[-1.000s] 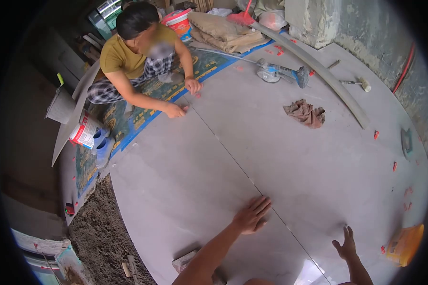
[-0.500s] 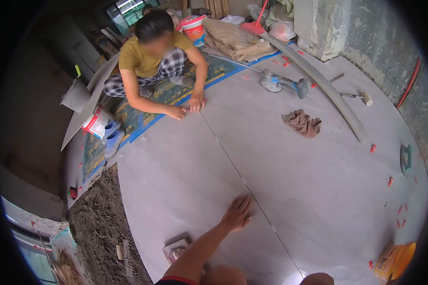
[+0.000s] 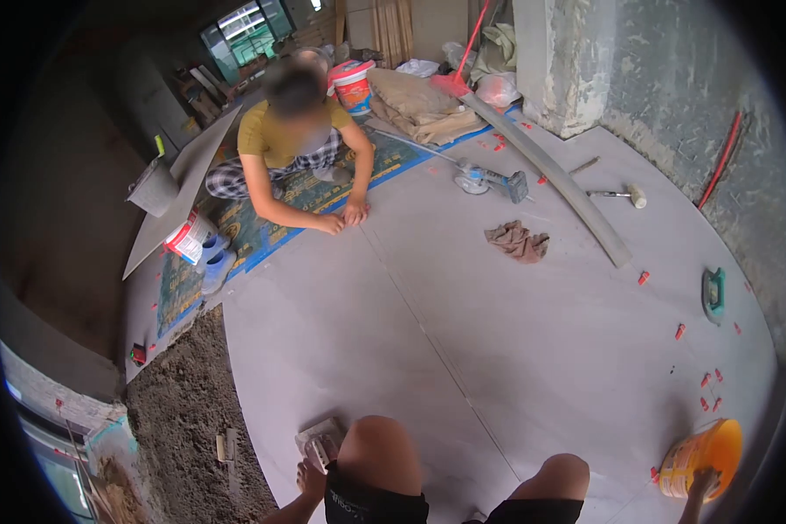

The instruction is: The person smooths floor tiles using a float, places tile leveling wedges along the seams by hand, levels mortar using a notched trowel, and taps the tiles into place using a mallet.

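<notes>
My right hand (image 3: 706, 482) grips the rim of a yellow bucket (image 3: 679, 463), which tilts with its mouth facing right. My left hand (image 3: 310, 480) is low beside my knee, at the near edge of a flat trowel (image 3: 321, 437); its fingers are too small to read clearly. The trowel lies on a large grey tile (image 3: 297, 349). A long thin seam (image 3: 424, 327) runs between this tile and the one on its right (image 3: 568, 349). At the seam's far end, a crouching co-worker's two hands (image 3: 344, 218) touch the tile edge.
Wet mortar (image 3: 179, 393) with a small trowel (image 3: 225, 445) borders the tiles on the left. To the right are a cloth (image 3: 517, 242), an angle grinder (image 3: 489, 181), a long straightedge (image 3: 559, 179), a mallet (image 3: 624, 196), a green-handled tool (image 3: 713, 294) and several red clips (image 3: 679, 332).
My left hand has lifted off the tile and drawn back to the trowel. My right hand has come into view on the bucket. The seam now looks wider, and the view has shifted slightly.
</notes>
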{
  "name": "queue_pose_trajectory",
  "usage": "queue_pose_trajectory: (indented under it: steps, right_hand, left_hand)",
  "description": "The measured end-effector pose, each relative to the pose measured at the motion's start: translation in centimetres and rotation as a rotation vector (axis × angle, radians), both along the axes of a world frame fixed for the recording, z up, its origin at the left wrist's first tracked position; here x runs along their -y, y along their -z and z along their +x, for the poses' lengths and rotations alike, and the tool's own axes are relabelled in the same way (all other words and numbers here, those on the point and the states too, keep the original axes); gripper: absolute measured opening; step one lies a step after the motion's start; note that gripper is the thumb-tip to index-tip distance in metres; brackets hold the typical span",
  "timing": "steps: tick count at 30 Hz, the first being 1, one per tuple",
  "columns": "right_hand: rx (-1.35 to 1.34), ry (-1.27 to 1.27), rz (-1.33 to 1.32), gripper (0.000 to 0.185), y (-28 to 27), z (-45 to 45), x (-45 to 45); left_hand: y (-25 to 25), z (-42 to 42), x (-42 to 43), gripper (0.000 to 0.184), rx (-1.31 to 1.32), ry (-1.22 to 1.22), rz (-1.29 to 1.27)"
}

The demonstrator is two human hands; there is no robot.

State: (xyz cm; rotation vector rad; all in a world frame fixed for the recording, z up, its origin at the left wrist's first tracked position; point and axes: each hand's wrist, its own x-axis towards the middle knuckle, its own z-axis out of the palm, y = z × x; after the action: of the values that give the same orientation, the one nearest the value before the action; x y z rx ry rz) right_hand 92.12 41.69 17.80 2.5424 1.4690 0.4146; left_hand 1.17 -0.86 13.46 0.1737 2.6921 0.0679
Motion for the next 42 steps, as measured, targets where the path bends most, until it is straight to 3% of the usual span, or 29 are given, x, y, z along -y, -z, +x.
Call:
queue_pose_trajectory:
  steps: [1, 7, 10, 12, 14, 16, 18, 20, 22, 25, 27, 28, 30, 34, 36, 37, 38, 39, 40, 41, 42]
  right_hand:
    - [-0.003, -0.049, -0.015, 0.023, 0.3, -1.9, -1.5]
    - [-0.309, -0.522, 0.107, 0.015, -11.0, -22.7, -2.9]
    - [-0.454, -0.696, 0.11, 0.017, -12.1, -31.2, -3.3]
    - [-0.572, -0.838, 0.108, 0.018, -11.0, -36.3, -4.2]
    - [-0.563, -0.967, 0.082, 0.017, -9.3, -41.9, -5.3]
    - [-0.58, -1.033, -0.001, 0.016, -9.3, -48.1, -6.0]
    - [-0.6, -1.032, -0.076, 0.021, -7.2, -52.5, -6.7]
    - [-0.772, -1.022, -0.11, 0.025, -7.0, -55.0, -7.3]
    - [-1.037, -0.904, -0.1, 0.026, -7.5, -55.5, -8.9]
    - [-0.938, -0.725, -0.18, 0.02, -5.1, -54.7, -14.0]
    - [-0.653, -0.746, -0.32, 0.02, -3.8, -56.3, -17.5]
    - [-0.65, -0.742, -0.333, 0.02, -2.8, -56.8, -19.6]
    - [-0.405, -0.701, -0.74, 0.029, -0.3, -58.4, -22.7]
    - [-0.517, -0.776, -0.586, 0.043, 3.9, -59.3, -23.6]
    - [-0.498, -0.892, -0.334, 0.044, 8.3, -59.2, -23.9]
    - [-0.519, -0.837, -0.401, 0.047, 10.8, -58.9, -24.8]
    - [-0.609, -0.71, -0.653, 0.048, 4.3, -61.5, -22.7]
    - [-0.816, -1.04, -0.427, 0.053, 9.4, -61.7, -24.2]
    - [-0.509, -1.566, -0.39, 0.046, 12.6, -59.0, -26.2]
    - [-0.602, -0.967, -0.55, 0.047, 3.3, -62.7, -21.3]
    - [-0.592, -0.701, -0.607, 0.049, 4.6, -62.4, -22.1]
  left_hand:
    - [3.4, 0.2, 5.0, 0.081, 0.013, 0.043, 0.017]
    - [13.0, 0.6, 6.1, 0.08, 0.108, 0.069, 0.011]
    - [14.9, 1.8, 8.8, 0.079, 0.113, -0.042, -0.037]
    - [14.1, 1.6, 6.1, 0.079, 0.107, -0.095, -0.055]
    - [9.8, 2.3, 3.1, 0.079, 0.189, 0.017, -0.098]
    - [12.3, -0.5, 6.1, 0.088, 0.23, 0.123, -0.195]
    - [15.7, -3.0, 6.5, 0.095, 0.143, 0.338, -0.261]
    - [9.8, -4.7, 2.0, 0.097, 0.265, 0.207, -0.2]
    - [9.4, -7.1, 0.7, 0.095, 0.197, 0.258, -0.268]
    - [8.4, -9.9, -1.4, 0.094, 0.159, 0.308, -0.247]
    - [7.5, -11.5, -2.4, 0.094, 0.106, 0.332, -0.237]
    - [7.3, -12.0, -2.8, 0.093, 0.082, 0.346, -0.232]
    - [7.4, -12.9, -2.9, 0.093, 0.075, 0.33, -0.236]
    - [7.2, -13.3, -1.3, 0.094, 0.033, 0.293, -0.202]
    - [10.0, -14.4, 1.5, 0.093, 0.036, 0.294, -0.212]
    - [10.6, -15.3, 3.8, 0.093, 0.028, 0.296, -0.231]
    - [9.7, -15.2, 3.9, 0.093, 0.03, 0.257, -0.197]
    - [8.5, -15.4, 3.5, 0.092, 0.094, 0.217, -0.216]
    - [7.6, -15.5, 2.9, 0.092, 0.091, 0.188, -0.239]
    - [7.0, -15.8, 2.7, 0.089, 0.06, 0.177, -0.245]
    - [6.7, -15.9, 2.3, 0.087, 0.049, 0.184, -0.248]
